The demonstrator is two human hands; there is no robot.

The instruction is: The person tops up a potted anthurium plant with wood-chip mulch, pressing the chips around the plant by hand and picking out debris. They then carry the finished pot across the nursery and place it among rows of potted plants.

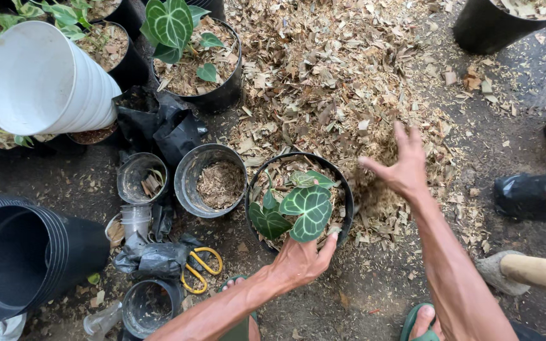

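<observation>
Black pot [342,189] with a veined-leaf plant [301,211], braced at its near rim by the left hand [298,260], fingers spread, to stop tipping. Right hand [402,167] just right of the pot, open, scooping at the wood-chip heap [336,82] behind. Left of the pot: part-filled pot [213,180], yellow scissors [200,270].

— What are we standing on here?

— We see a dark, dirt-covered floor [374,297], with a broad heap of wood chips [330,69] spread over its middle.

— And what do we find sitting right on it?

— A black pot [344,218] holding a veined green plant, beside two smaller pots [188,183]. We also spot yellow-handled scissors [198,270], crumpled black bags [159,123], a stack of black pots [23,256] lying sideways, and a stack of white pots [45,79].
</observation>
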